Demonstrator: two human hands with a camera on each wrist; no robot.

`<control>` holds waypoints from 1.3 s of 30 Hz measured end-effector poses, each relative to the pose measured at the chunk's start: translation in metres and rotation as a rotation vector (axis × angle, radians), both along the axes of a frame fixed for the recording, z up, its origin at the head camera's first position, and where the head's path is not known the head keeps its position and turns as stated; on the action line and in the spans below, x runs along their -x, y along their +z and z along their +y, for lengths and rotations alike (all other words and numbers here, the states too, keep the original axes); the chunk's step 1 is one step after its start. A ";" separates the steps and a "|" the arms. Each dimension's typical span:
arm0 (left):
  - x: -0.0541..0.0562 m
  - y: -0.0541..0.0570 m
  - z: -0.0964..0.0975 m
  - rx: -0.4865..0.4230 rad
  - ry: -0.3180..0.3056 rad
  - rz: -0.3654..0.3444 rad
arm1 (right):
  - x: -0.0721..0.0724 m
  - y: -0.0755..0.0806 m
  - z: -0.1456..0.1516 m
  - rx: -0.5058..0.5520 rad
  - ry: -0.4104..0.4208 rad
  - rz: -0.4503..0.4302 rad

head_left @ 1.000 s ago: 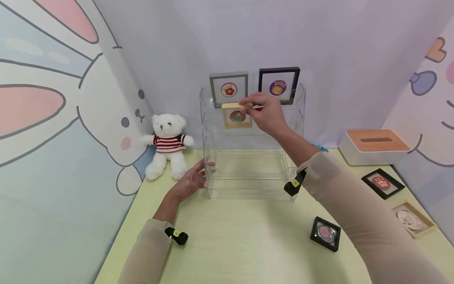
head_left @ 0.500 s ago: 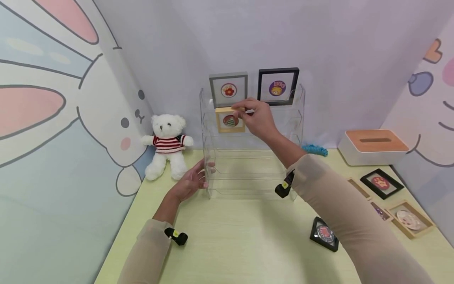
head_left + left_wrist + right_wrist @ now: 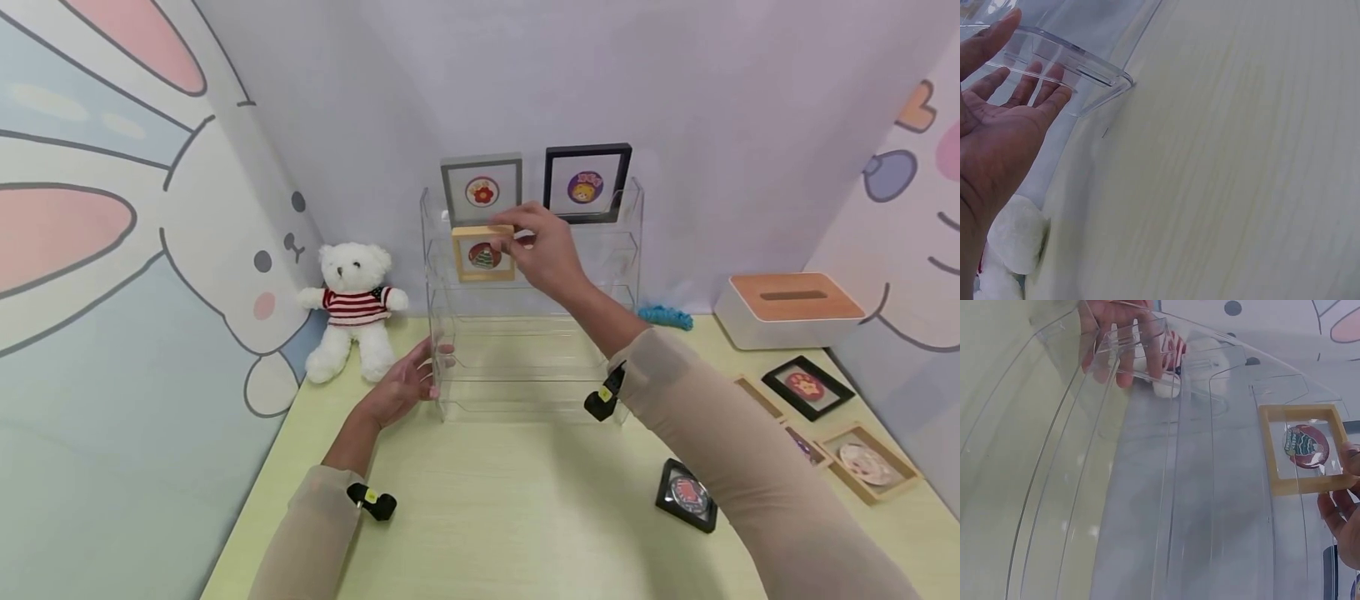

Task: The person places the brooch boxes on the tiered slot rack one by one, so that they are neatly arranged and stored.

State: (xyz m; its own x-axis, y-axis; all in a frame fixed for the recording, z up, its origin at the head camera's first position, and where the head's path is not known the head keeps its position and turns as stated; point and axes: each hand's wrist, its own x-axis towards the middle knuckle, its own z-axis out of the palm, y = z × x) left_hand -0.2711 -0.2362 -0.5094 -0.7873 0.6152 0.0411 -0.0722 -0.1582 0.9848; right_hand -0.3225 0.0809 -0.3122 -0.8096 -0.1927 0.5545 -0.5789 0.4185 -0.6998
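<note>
Wooden frame [image 3: 483,255] is pinched by the right hand [image 3: 546,254] at the clear rack [image 3: 525,381], second tier, not yet released. Grey frame [image 3: 482,192] and black frame [image 3: 587,183] are stood above; further frames [image 3: 686,495] are left on the tabletop [image 3: 480,517]. The left hand [image 3: 401,387] is laid rack-side, fingers loosely straight.

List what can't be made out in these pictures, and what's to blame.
Head view: the small wooden frame on the table is partly covered by the right sleeve.
Head view: the lettering on the purple badge is too small to read.
Left wrist view: the white teddy bear is mostly cut off by the left edge.
Right wrist view: the right hand, holding the tree-badge frame, is cut off by the right edge.
</note>
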 end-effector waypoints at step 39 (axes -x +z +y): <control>-0.005 0.005 0.001 0.024 0.001 0.029 | -0.084 -0.033 0.214 -0.189 -0.183 -0.099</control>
State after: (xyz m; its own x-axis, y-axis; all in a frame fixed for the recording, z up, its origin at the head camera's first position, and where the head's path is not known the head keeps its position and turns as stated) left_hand -0.2658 -0.2348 -0.5042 -0.7864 0.6158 0.0491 -0.0435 -0.1345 0.9900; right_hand -0.2382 0.2953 -0.3455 -0.8889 -0.1310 0.4390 -0.4145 0.6378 -0.6491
